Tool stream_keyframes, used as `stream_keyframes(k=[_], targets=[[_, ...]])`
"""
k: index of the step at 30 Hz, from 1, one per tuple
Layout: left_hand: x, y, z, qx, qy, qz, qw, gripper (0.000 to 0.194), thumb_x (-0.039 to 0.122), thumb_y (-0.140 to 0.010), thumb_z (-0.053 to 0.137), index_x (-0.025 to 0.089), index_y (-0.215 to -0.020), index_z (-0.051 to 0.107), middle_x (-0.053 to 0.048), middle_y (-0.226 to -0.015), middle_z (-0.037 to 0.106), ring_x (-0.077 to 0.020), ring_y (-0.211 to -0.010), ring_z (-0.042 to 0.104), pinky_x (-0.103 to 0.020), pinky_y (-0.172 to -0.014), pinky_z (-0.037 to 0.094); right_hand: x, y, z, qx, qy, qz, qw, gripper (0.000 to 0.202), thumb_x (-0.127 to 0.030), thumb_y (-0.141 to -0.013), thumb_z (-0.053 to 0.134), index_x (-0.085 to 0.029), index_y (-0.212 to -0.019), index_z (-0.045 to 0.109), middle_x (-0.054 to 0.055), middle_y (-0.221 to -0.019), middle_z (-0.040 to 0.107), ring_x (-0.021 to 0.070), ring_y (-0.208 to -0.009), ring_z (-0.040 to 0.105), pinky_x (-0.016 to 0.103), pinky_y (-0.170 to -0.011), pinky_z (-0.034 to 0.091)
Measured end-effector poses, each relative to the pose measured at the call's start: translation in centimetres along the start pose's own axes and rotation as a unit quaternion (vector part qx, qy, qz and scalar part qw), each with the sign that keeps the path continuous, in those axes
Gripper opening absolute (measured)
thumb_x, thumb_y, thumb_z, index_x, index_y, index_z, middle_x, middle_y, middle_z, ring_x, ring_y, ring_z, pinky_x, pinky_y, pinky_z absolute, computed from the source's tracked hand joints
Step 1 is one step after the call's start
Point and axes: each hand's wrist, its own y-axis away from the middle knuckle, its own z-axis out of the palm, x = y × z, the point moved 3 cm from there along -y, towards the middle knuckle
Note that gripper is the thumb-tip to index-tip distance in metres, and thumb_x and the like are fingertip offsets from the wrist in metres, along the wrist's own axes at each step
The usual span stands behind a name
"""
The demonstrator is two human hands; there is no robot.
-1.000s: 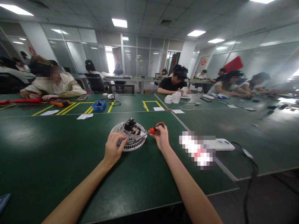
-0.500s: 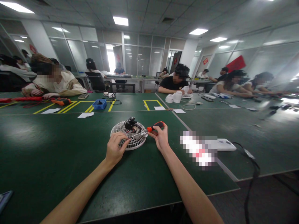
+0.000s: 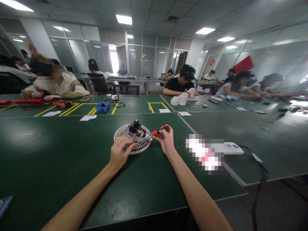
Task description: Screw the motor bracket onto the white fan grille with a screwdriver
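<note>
A round white fan grille (image 3: 138, 148) lies on the green table, with a dark motor assembly (image 3: 137, 129) and wires on top. My right hand (image 3: 166, 140) is closed on the red and black handle of a screwdriver (image 3: 160, 130). Its metal shaft slants down to the left over the grille, towards my left fingertips. My left hand (image 3: 121, 150) is closed in a pinch at the grille's front left, near the screwdriver's tip. What is between those fingers is too small to make out.
A blue bin (image 3: 102, 106) with dark parts stands beyond the grille, left of centre. Paper slips (image 3: 88, 117) lie near it. On the right are a white device (image 3: 232, 148) and a black cable (image 3: 261, 166). Several people sit around; one opposite is beside white cups (image 3: 183, 99).
The screwdriver handle and my right hand have shifted very slightly to the right. My left hand stays pinched in about the same place.
</note>
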Motion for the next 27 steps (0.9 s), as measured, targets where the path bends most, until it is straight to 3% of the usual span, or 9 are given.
stream_keyframes(k=[5, 13, 17, 20, 23, 25, 27], targets=[[0.1, 0.1, 0.0, 0.002, 0.011, 0.009, 1.0, 0.006, 0.025, -0.089, 0.075, 0.02, -0.09, 0.072, -0.003, -0.087, 0.075, -0.0177, -0.084, 0.069, -0.034, -0.082, 0.055, -0.3, 0.1, 0.0, -0.034, -0.001, -0.003, 0.999, 0.059, -0.019, -0.058, 0.074, -0.029, -0.107, 0.042, -0.011, -0.078, 0.064, 0.0146, -0.059, 0.071, 0.03, -0.054, 0.064], [-0.1, 0.4, 0.1, 0.002, 0.011, -0.007, 1.0, 0.007, 0.027, -0.089, 0.075, 0.021, -0.092, 0.074, -0.004, -0.089, 0.077, -0.0183, -0.083, 0.07, -0.035, -0.082, 0.056, -0.7, 0.2, 0.2, -0.04, 0.032, 0.003, 0.999, 0.07, -0.028, -0.061, 0.089, -0.03, -0.113, 0.041, -0.008, -0.084, 0.069, 0.0153, -0.056, 0.073, 0.024, -0.051, 0.061], [-0.1, 0.2, -0.1, 0.028, 0.019, -0.026, 0.999, 0.007, 0.026, -0.088, 0.076, 0.02, -0.092, 0.075, -0.004, -0.089, 0.077, -0.0173, -0.083, 0.07, -0.033, -0.082, 0.056, -0.9, 0.2, 0.1, -0.044, 0.035, -0.001, 0.998, 0.06, -0.036, -0.067, 0.087, -0.03, -0.108, 0.044, -0.008, -0.082, 0.067, 0.0164, -0.06, 0.074, 0.026, -0.051, 0.062], [-0.9, -0.2, -0.5, 0.065, 0.034, -0.102, 0.992, 0.011, 0.03, -0.086, 0.078, 0.02, -0.088, 0.076, -0.004, -0.088, 0.077, -0.0182, -0.083, 0.07, -0.034, -0.084, 0.056, -1.3, 0.1, 0.1, -0.061, 0.048, -0.009, 0.997, 0.049, -0.041, -0.068, 0.084, -0.027, -0.099, 0.049, -0.006, -0.082, 0.068, 0.0154, -0.064, 0.073, 0.025, -0.052, 0.062], [-2.5, -0.8, -1.1, 0.102, 0.069, -0.224, 0.967, 0.019, 0.037, -0.079, 0.081, 0.02, -0.085, 0.078, -0.004, -0.082, 0.076, -0.0175, -0.077, 0.067, -0.033, -0.079, 0.055, -1.6, 0.1, 0.1, -0.09, 0.088, -0.017, 0.992, 0.049, -0.04, -0.063, 0.089, -0.024, -0.092, 0.054, -0.005, -0.078, 0.07, 0.0117, -0.059, 0.067, 0.021, -0.05, 0.057], [-3.6, -1.3, -1.6, 0.121, 0.135, -0.317, 0.931, 0.026, 0.039, -0.072, 0.085, 0.018, -0.085, 0.078, -0.002, -0.074, 0.072, -0.0142, -0.067, 0.063, -0.027, -0.068, 0.052, -1.7, 0.3, 0.2, -0.118, 0.115, -0.019, 0.986, 0.049, -0.041, -0.061, 0.091, -0.023, -0.088, 0.055, -0.007, -0.07, 0.066, 0.0102, -0.054, 0.063, 0.019, -0.048, 0.053], [-4.4, -1.9, -1.9, 0.135, 0.233, -0.399, 0.877, 0.034, 0.039, -0.063, 0.091, 0.016, -0.084, 0.078, -0.002, -0.072, 0.07, -0.0106, -0.06, 0.057, -0.022, -0.057, 0.046, -1.8, 0.8, 0.5, -0.161, 0.139, -0.017, 0.977, 0.046, -0.04, -0.062, 0.091, -0.022, -0.086, 0.057, -0.008, -0.065, 0.063, 0.0092, -0.051, 0.059, 0.019, -0.048, 0.051]])
